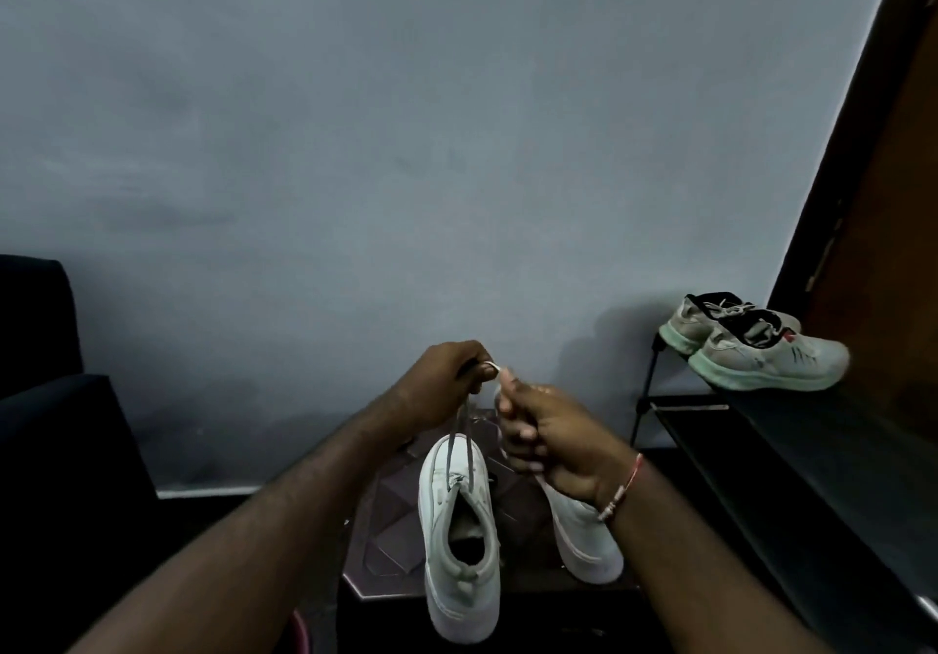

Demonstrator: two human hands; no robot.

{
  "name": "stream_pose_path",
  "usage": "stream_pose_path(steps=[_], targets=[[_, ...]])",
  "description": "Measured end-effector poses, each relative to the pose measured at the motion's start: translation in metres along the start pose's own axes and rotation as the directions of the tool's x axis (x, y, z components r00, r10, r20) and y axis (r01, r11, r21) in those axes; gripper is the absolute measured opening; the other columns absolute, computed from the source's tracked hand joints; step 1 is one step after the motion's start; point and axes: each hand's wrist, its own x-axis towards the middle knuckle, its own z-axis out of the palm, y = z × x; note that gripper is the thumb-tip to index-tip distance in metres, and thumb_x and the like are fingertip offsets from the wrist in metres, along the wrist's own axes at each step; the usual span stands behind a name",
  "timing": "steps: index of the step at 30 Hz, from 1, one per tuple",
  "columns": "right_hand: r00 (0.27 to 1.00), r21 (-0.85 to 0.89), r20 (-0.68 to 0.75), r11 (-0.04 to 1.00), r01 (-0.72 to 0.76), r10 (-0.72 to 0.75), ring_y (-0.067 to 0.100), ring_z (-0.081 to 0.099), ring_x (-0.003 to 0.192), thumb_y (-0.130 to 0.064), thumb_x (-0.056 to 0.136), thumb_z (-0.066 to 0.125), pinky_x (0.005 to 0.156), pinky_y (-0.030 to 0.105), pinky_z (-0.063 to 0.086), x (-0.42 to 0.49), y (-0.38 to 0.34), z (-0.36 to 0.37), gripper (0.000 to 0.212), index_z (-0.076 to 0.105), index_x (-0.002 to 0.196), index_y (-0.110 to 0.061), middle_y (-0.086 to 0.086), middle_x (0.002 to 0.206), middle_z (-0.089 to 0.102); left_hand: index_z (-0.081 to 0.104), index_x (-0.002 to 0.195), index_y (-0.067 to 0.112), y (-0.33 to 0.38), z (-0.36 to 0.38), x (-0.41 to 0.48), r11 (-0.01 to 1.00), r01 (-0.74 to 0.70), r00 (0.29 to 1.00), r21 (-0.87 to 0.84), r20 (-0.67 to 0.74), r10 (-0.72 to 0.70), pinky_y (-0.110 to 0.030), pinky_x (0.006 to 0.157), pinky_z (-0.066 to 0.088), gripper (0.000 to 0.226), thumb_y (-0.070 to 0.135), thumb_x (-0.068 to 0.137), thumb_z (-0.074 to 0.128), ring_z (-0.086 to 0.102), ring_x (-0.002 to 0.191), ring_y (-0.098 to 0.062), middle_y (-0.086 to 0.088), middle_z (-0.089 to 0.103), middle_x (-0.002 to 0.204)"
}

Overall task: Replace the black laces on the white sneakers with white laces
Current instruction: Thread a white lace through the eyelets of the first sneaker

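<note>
Two white sneakers over a small patterned desk, both hands on laces.
Grey wall behind; dark shelf at right carries a worn grey pair; dark chair at left. The left hand grips dark lace strands rising from the left sneaker. The right hand, curled, pinches a white lace and hides much of the right sneaker.

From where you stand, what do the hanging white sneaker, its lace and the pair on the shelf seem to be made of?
The hanging white sneaker: smooth and matte, probably synthetic leather, with a padded fabric-like collar. Its lace: thin dark grey cord, likely woven textile. The pair on the shelf: seemingly mesh fabric, dull and grubby, on pale green foam-like soles.
</note>
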Motion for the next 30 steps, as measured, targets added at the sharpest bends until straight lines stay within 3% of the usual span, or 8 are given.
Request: stream_pose_path(steps=[4, 8, 10, 13, 17, 19, 22, 30], targets=[[0.917, 0.553, -0.264, 0.732, 0.398, -0.3, 0.015, 0.056, 0.049, -0.025, 0.102, 0.038, 0.052, 0.027, 0.05, 0.031, -0.011, 0.023, 0.027, 0.052, 0.083, -0.012, 0.004, 0.061, 0.059, 0.061, 0.081, -0.002, -0.01, 0.03, -0.016, 0.98, 0.079, 0.996, -0.184, 0.059, -0.069, -0.023, 0.06, 0.042, 0.015, 0.009, 0.09, 0.057, 0.048, 0.059, 0.004, 0.001, 0.059, 0.07], [0.685, -0.331, -0.359, 0.772, 0.542, -0.634, 0.021, 0.066, 0.077, -0.017, 0.105, 0.038, 0.073, 0.027, 0.052, 0.073, 0.015, 0.016, 0.022, 0.051, 0.088, -0.013, 0.006, 0.083, 0.067, 0.058, 0.068, 0.019, -0.027, 0.054, -0.039, 0.971, 0.196, 0.969, -0.137, 0.181, -0.17, -0.025, 0.056, 0.043, 0.022, 0.009, 0.087, 0.061, 0.051, 0.056, 0.001, 0.009, 0.061, 0.061], [0.779, -0.829, -0.035, 0.453, 0.327, -0.627, 0.027, 0.06, 0.079, -0.021, 0.102, 0.041, 0.07, 0.032, 0.044, 0.081, 0.037, -0.004, 0.019, 0.051, 0.09, -0.011, 0.009, 0.084, 0.063, 0.062, 0.072, 0.017, -0.04, 0.055, -0.048, 0.967, 0.216, 0.973, -0.132, 0.109, -0.203, -0.029, 0.06, 0.048, 0.015, 0.014, 0.086, 0.061, 0.057, 0.058, -0.005, -0.001, 0.065, 0.065], [0.963, -0.987, 0.097, 0.101, 0.126, -0.252, 0.036, 0.061, 0.095, -0.029, 0.104, 0.037, 0.078, 0.037, 0.043, 0.078, 0.06, -0.015, 0.035, 0.061, 0.093, -0.006, 0.019, 0.099, 0.067, 0.066, 0.075, 0.008, -0.052, 0.053, -0.058, 0.965, 0.237, 0.971, -0.111, 0.011, -0.237, -0.02, 0.06, 0.045, 0.015, 0.003, 0.088, 0.06, 0.057, 0.054, 0.007, 0.0, 0.064, 0.067], [0.972, -0.938, -0.198, 0.312, -0.149, -0.13, 0.03, 0.064, 0.1, -0.057, 0.101, 0.025, 0.085, 0.032, 0.047, 0.063, 0.055, -0.003, 0.07, 0.071, 0.091, -0.006, 0.02, 0.101, 0.07, 0.064, 0.076, 0.007, -0.047, 0.065, -0.065, 0.968, 0.227, 0.971, -0.104, -0.055, -0.234, -0.017, 0.059, 0.045, 0.015, -0.003, 0.087, 0.059, 0.057, 0.056, 0.003, -0.006, 0.066, 0.071], [0.963, -0.836, -0.266, 0.485, -0.255, 0.048, 0.025, 0.063, 0.069, -0.063, 0.098, 0.024, 0.059, 0.023, 0.046, 0.057, 0.044, 0.002, 0.07, 0.066, 0.076, -0.012, 0.013, 0.076, 0.066, 0.064, 0.084, 0.003, -0.05, 0.071, -0.066, 0.96, 0.236, 0.961, -0.151, -0.109, -0.254, -0.028, 0.065, 0.05, 0.003, 0.001, 0.086, 0.063, 0.062, 0.066, -0.011, -0.009, 0.069, 0.079], [0.933, -0.663, -0.265, 0.657, -0.359, 0.242, 0.009, 0.039, 0.034, -0.067, 0.096, 0.022, 0.039, 0.015, 0.025, 0.051, 0.039, 0.005, 0.063, 0.049, 0.066, -0.018, -0.002, 0.047, 0.046, 0.064, 0.094, 0.009, -0.05, 0.068, -0.07, 0.909, 0.259, 0.953, -0.326, -0.068, -0.295, -0.018, 0.067, 0.05, 0.007, 0.004, 0.089, 0.064, 0.063, 0.074, -0.005, -0.002, 0.069, 0.084], [0.907, -0.438, -0.171, 0.794, -0.421, 0.386, 0.008, 0.031, 0.03, -0.072, 0.091, 0.031, 0.034, 0.012, 0.017, 0.064, 0.052, 0.001, 0.066, 0.036, 0.053, -0.018, -0.001, 0.044, 0.042, 0.066, 0.095, 0.002, -0.05, 0.062, -0.078, 0.647, 0.332, 0.934, -0.686, 0.141, -0.33, -0.024, 0.076, 0.051, 0.01, 0.003, 0.093, 0.056, 0.065, 0.077, -0.013, -0.004, 0.07, 0.083]])
